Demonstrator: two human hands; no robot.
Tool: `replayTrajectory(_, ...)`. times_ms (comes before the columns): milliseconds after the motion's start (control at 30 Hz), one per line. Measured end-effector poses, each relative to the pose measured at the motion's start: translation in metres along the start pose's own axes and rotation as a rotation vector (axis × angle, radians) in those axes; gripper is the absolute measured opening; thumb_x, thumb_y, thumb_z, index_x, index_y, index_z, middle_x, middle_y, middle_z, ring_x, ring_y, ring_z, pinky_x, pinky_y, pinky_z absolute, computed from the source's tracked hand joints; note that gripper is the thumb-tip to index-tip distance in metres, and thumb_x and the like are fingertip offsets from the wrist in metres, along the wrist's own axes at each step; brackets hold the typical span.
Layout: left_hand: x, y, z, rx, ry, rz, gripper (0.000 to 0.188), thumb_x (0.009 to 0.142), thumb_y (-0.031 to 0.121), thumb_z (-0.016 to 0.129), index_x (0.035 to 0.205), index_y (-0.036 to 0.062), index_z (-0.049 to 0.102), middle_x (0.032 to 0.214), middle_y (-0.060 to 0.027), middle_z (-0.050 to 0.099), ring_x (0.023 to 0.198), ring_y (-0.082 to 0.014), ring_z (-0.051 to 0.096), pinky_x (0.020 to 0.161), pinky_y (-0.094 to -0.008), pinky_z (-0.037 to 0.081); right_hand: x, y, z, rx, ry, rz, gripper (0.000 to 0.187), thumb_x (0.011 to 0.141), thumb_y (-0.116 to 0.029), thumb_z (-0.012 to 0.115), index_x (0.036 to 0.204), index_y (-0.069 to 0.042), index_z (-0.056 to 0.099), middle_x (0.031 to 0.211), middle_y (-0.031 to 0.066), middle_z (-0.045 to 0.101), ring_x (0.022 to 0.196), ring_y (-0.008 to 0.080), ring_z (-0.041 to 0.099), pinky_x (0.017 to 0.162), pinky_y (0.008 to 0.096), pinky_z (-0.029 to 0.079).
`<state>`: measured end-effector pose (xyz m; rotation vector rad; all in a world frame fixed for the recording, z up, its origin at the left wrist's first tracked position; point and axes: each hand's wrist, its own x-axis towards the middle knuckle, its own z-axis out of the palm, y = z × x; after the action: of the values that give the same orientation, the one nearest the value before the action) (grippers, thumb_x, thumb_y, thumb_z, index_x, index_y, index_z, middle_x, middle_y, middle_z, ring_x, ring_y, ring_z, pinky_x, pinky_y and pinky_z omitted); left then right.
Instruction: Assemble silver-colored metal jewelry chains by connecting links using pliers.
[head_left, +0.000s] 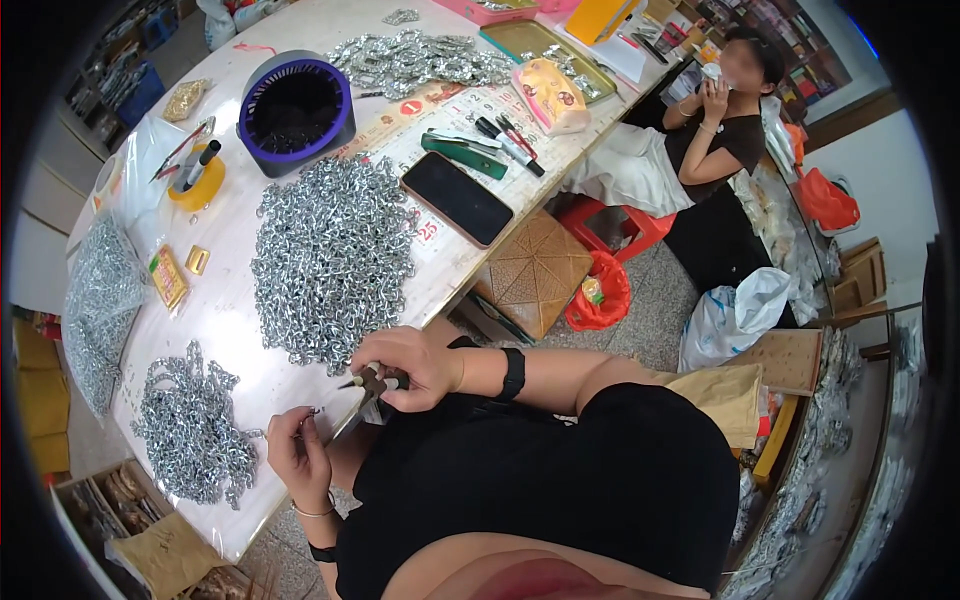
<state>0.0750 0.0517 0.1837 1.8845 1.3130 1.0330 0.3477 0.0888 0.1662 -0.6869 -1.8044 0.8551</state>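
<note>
My right hand is closed around a pair of pliers, whose jaws point left toward my other hand, just over the table's near edge. The fingers of my left hand are pinched together; a tiny dark bit shows at the fingertips, too small to name. Beside that hand lies a heap of silver chain, with a short end trailing toward my fingers. Just beyond my right hand spreads a larger pile of loose silver metal links or hooks.
A clear bag of metal pieces stands at the left. Farther back are a purple-rimmed round container, a tape roll, a phone, a green stapler and more chain. Another person sits at the right.
</note>
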Motion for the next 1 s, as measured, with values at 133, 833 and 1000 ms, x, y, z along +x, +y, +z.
replayTrajectory(133,0.000,-0.001,0.005,0.080,0.066,0.072,0.011,0.097,-0.005,0.060,0.107,-0.0024,0.065,0.094,-0.0111,0.066,0.084,-0.0190,0.061,0.076,-0.0294,0.049,0.000,-0.001,-0.002,0.062,-0.034,0.232,0.035,0.079,-0.018,0.077,0.109,-0.007,0.063,0.089,0.0087,0.064,0.071,0.0199,0.064,0.062,0.0339,0.051)
replayTrajectory(833,0.057,0.069,-0.004,-0.157,-0.134,0.048,0.009,0.096,0.004,0.067,0.103,-0.0005,0.070,0.091,-0.0071,0.064,0.076,-0.0150,0.057,0.068,-0.0277,0.047,0.070,-0.060,-0.021,0.151,-0.279,0.456,0.019,0.093,-0.018,0.076,0.095,-0.002,0.066,0.083,0.0020,0.064,0.077,0.0088,0.056,0.069,0.0277,0.048)
replayTrajectory(1000,0.048,0.064,-0.013,-0.342,-0.108,-0.146,0.009,0.098,0.008,0.067,0.098,-0.0005,0.071,0.092,-0.0047,0.065,0.081,-0.0115,0.057,0.072,-0.0264,0.046,0.081,-0.064,-0.018,0.275,-0.135,0.502,0.022,0.092,-0.016,0.077,0.105,-0.002,0.068,0.088,-0.0005,0.063,0.080,0.0090,0.057,0.074,0.0265,0.048)
